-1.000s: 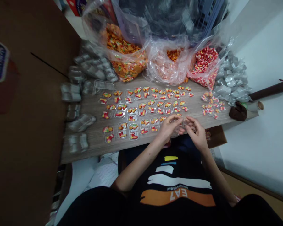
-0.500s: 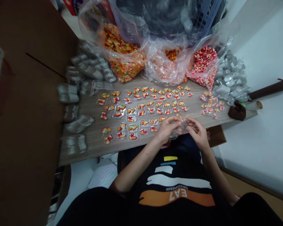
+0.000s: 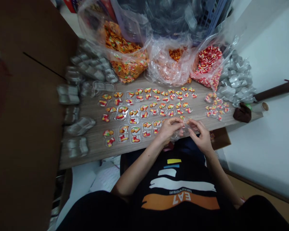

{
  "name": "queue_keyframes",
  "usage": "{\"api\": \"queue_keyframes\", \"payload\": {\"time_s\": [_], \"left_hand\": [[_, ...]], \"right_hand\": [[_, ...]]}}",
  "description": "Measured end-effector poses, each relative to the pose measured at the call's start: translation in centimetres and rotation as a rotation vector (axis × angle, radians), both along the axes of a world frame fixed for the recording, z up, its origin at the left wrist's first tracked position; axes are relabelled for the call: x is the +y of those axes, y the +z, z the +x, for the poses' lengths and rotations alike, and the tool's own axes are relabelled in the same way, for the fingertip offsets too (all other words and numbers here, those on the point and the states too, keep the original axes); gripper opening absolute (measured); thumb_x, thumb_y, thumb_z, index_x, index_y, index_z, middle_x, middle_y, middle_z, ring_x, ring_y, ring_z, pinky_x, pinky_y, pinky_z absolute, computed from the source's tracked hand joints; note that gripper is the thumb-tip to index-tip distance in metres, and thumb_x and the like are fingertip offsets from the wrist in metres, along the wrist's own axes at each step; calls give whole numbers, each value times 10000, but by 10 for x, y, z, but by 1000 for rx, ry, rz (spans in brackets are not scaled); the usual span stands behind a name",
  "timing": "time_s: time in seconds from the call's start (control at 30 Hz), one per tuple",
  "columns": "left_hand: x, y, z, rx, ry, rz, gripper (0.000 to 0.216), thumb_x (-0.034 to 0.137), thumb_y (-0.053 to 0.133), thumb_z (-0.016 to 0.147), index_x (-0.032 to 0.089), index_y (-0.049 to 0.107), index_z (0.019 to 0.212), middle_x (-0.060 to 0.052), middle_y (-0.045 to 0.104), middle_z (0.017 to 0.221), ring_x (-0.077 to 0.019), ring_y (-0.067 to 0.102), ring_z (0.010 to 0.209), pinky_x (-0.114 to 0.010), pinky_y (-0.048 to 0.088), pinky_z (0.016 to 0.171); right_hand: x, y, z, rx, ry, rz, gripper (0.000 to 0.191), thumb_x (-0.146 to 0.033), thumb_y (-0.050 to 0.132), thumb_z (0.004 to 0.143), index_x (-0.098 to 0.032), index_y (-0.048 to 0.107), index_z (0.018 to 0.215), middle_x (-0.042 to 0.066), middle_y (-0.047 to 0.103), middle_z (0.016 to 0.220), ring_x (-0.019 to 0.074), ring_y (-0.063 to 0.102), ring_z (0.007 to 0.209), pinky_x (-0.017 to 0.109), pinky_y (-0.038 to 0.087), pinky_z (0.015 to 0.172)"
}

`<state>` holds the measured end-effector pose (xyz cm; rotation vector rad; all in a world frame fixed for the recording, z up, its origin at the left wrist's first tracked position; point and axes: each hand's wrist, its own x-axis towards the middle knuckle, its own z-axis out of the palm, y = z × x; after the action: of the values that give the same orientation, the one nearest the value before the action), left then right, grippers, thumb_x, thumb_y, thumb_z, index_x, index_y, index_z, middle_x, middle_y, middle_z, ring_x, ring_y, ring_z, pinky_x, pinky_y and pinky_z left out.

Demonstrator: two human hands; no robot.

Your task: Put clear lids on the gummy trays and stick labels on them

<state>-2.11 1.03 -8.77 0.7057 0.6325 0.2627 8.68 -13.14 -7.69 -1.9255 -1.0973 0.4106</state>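
Observation:
Near the table's front edge, my left hand (image 3: 170,129) and my right hand (image 3: 200,134) pinch a small clear plastic piece (image 3: 187,124) between them. Its exact shape is partly hidden by my fingers. Beyond and to the left of my hands lie rows of small clear two-part trays (image 3: 134,116). They hold little orange, green, red and yellow pieces; some look like pizza slices. Another clear tray shows only in part under my hands. Farther right, a cluster of small filled clear packs (image 3: 215,106) rests on the table.
Behind the rows stand plastic bags of orange pieces (image 3: 127,64) and red-and-white pieces (image 3: 210,61), with a crumpled clear bag (image 3: 166,65) between. Clear trays are piled at left (image 3: 92,64) and right (image 3: 236,78). A purple basket (image 3: 213,16), brown cloth (image 3: 242,113) and cup (image 3: 265,106) are near.
My hands have shifted only slightly, with the fingertips still meeting at the clear plastic piece. The trays on the table stay as they were.

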Motion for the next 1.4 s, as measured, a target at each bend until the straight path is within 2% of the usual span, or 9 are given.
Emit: {"api": "queue_keyframes", "payload": {"time_s": [0.2,0.37,0.43,0.53,0.63,0.77,1.0,1.17,1.4], "left_hand": [[3,-2,-2,-14,-37,-8,314,304,848,591,131,654,768,9,653,699,-107,612,487,-257,567,481],[9,-2,-6,-30,-54,-61,318,310,852,601,140,647,775,11,647,651,-111,604,489,-263,570,489],[16,-3,-11,-38,-27,-58,318,311,855,606,141,651,780,11,641,624,-114,605,502,-255,567,495],[31,-7,-20,-40,55,-30,319,304,862,602,138,658,781,4,648,617,-118,611,513,-245,561,497],[47,-8,-30,-18,126,-18,309,286,855,602,139,660,792,7,644,606,-122,608,491,-237,544,470],[58,-4,-39,14,200,-12,270,239,832,611,145,645,780,1,674,680,-112,612,502,-238,550,475],[55,-2,-44,19,200,-33,249,232,824,620,151,641,767,6,665,672,-109,612,518,-230,547,479],[55,-1,-45,8,208,-43,264,225,830,591,141,640,754,-8,674,685,-111,608,510,-233,538,466],[58,-1,-45,20,251,-29,247,209,823,587,150,649,753,21,643,668,-112,609,511,-240,547,471]], "right_hand": [[0,-7,-1,237,-80,32,338,-333,621,912,-241,652,1236,71,667,1129,201,648,985,341,558,824],[-2,-16,4,444,-258,135,391,-441,655,889,-229,656,1218,79,718,1085,221,677,966,364,565,814],[-5,-19,7,377,-363,145,402,-460,639,896,-213,659,1212,86,717,1068,225,671,966,376,552,833],[-10,-26,10,66,-459,46,395,-450,624,901,-188,672,1193,97,692,1028,233,631,961,403,522,869],[-12,-40,8,-269,-423,-106,390,-422,581,924,-175,662,1215,112,666,1009,263,586,977,464,483,926],[-11,-66,4,-506,-374,-207,425,-376,481,971,-168,613,1317,147,635,1102,297,547,1051,514,432,981],[-12,-86,0,-598,-341,-314,502,-380,424,1001,-159,542,1436,196,578,1290,336,488,1205,536,375,1032],[-19,-93,-8,-657,-246,-348,617,-419,340,1042,-153,273,1594,197,368,1598,338,229,1514,565,239,1165],[-32,-98,-10,-723,-127,-423,649,-467,336,1042,-158,240,1605,177,334,1628,327,187,1550,587,144,1211]]}}
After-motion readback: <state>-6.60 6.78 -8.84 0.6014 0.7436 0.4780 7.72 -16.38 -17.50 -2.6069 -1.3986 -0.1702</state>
